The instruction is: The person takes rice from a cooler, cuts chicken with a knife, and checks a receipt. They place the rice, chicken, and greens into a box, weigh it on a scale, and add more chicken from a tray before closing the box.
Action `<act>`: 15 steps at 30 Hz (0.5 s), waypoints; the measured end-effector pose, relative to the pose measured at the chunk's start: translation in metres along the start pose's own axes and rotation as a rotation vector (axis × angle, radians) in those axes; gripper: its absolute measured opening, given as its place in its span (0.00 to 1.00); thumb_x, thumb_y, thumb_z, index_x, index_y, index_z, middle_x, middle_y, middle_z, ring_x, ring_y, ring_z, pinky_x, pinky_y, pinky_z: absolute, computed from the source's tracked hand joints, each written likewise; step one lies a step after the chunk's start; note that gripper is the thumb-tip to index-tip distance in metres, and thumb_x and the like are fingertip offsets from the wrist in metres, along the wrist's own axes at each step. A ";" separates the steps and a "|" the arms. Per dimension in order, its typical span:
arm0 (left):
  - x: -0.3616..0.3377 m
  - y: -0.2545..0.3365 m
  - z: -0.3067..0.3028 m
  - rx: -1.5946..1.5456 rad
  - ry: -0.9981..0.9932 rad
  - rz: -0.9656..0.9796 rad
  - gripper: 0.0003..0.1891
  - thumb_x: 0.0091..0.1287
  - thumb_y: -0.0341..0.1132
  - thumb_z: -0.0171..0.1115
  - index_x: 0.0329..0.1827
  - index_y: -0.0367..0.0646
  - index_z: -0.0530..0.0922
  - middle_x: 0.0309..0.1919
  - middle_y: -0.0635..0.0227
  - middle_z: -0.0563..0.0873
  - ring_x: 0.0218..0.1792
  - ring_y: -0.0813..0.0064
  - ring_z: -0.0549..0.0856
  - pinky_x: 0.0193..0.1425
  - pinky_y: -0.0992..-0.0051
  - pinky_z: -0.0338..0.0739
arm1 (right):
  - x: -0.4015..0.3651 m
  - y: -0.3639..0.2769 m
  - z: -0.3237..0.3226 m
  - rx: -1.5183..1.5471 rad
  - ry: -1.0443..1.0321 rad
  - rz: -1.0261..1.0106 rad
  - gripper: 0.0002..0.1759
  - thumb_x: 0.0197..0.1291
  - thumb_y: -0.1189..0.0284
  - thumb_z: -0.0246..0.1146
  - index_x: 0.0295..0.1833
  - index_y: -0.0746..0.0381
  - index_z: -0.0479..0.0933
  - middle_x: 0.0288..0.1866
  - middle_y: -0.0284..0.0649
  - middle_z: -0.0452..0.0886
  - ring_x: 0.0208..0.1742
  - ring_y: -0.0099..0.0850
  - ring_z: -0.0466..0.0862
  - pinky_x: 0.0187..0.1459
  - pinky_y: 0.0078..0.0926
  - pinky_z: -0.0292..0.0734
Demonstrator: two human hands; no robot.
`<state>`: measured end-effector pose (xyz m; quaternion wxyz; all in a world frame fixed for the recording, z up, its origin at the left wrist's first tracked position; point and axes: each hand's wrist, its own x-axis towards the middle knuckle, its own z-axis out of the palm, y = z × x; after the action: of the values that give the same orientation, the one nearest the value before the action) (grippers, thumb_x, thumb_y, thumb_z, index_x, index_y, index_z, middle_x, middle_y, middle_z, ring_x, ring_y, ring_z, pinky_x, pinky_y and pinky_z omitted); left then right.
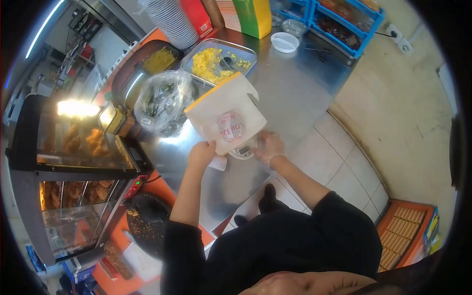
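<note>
My left hand (pixel 202 153) pinches the near left corner of a pale open paper box (pixel 209 115) with a yellow edge. Inside the box lie small round packets (pixel 232 127) with red print reading "RICE". Under the box's near side sits a small white scale (pixel 243 153), partly hidden. My right hand (pixel 270 146), in a clear glove, is beside the scale and the box's near right edge; its fingers are blurred. A white slip of paper (pixel 218 162) lies by my left hand.
Beyond the box stands a tray (pixel 251 51) of yellow food. A plastic bag (pixel 164 101) of dark contents, stacked cups (pixel 168 22) and a white dish (pixel 284 43) are on the steel counter (pixel 300 81). A lit food warmer (pixel 73 167) stands at left, blue racks (pixel 356 46) at upper right.
</note>
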<state>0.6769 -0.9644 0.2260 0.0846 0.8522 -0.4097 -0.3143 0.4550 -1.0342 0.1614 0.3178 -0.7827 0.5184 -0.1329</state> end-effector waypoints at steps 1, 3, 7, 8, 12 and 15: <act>-0.001 0.000 -0.002 0.034 0.014 -0.006 0.25 0.62 0.51 0.44 0.32 0.39 0.82 0.33 0.50 0.83 0.40 0.52 0.82 0.47 0.62 0.74 | 0.000 -0.005 0.002 -0.067 -0.006 0.094 0.32 0.40 0.56 0.69 0.53 0.56 0.71 0.54 0.44 0.74 0.57 0.42 0.71 0.58 0.38 0.66; 0.001 -0.002 -0.003 0.060 0.053 -0.026 0.25 0.62 0.52 0.44 0.32 0.39 0.82 0.32 0.50 0.83 0.39 0.52 0.82 0.46 0.62 0.74 | -0.004 -0.007 -0.002 -0.077 -0.044 0.082 0.34 0.39 0.56 0.69 0.55 0.55 0.69 0.57 0.43 0.71 0.60 0.42 0.68 0.59 0.40 0.63; -0.011 0.004 -0.015 0.109 0.104 -0.105 0.27 0.62 0.56 0.45 0.33 0.39 0.82 0.32 0.51 0.83 0.39 0.51 0.82 0.45 0.61 0.74 | 0.001 -0.009 -0.003 -0.106 -0.070 0.128 0.36 0.39 0.56 0.69 0.57 0.54 0.67 0.59 0.43 0.68 0.62 0.42 0.65 0.61 0.43 0.60; -0.021 0.003 -0.020 0.107 0.104 -0.109 0.27 0.62 0.56 0.45 0.33 0.39 0.82 0.32 0.51 0.83 0.39 0.51 0.82 0.45 0.61 0.74 | 0.001 -0.008 -0.003 -0.107 -0.075 0.125 0.36 0.39 0.56 0.69 0.57 0.54 0.67 0.59 0.43 0.68 0.62 0.42 0.65 0.61 0.43 0.60; -0.082 -0.053 -0.035 -0.271 0.272 -0.030 0.22 0.64 0.48 0.51 0.35 0.35 0.82 0.29 0.56 0.84 0.33 0.66 0.83 0.40 0.69 0.74 | 0.005 0.016 0.004 -0.057 -0.100 0.072 0.35 0.39 0.57 0.69 0.56 0.55 0.69 0.59 0.43 0.68 0.62 0.43 0.65 0.62 0.41 0.60; -0.132 -0.119 -0.033 -0.585 0.353 -0.111 0.18 0.65 0.42 0.51 0.36 0.34 0.82 0.28 0.61 0.84 0.30 0.74 0.80 0.38 0.74 0.72 | 0.004 0.024 0.016 -0.010 -0.070 0.026 0.34 0.39 0.57 0.69 0.55 0.54 0.70 0.59 0.43 0.69 0.62 0.43 0.65 0.61 0.40 0.60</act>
<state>0.7119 -0.7913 0.2659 0.3775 0.8541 -0.2344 -0.2702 0.4479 -1.0379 0.1339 0.3335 -0.7817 0.5177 -0.0986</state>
